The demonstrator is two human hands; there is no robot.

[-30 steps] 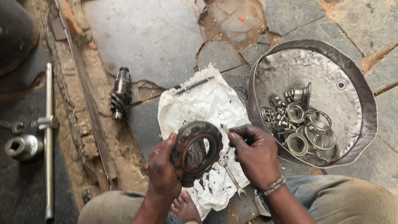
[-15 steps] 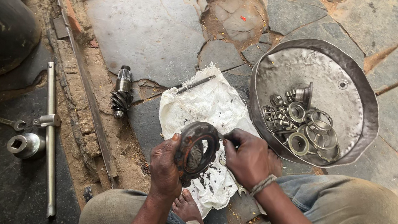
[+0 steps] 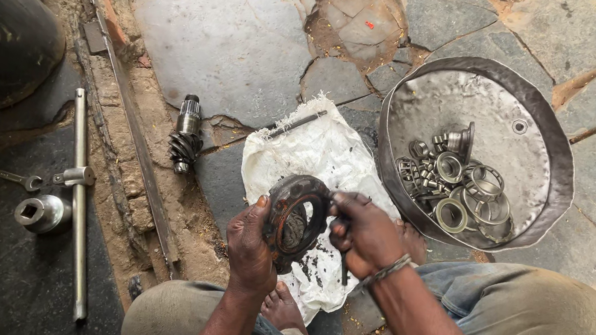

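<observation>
Holding a rusty ring gear upright at lower centre, the left hand clasps its rim over a white sack. The right hand, clenched on a thin tool, seems to be scraping it clean; turning the ring looks next.

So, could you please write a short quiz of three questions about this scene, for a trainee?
1. True or false: both hands grip the rusty ring gear.
2. What lies under the ring gear? A) white sack B) wooden board C) metal grid
3. Which tool lies nearest the large socket?

Key:
1. True: left hand and right hand hold it.
2. A, the white sack.
3. The long T-bar wrench.
</observation>
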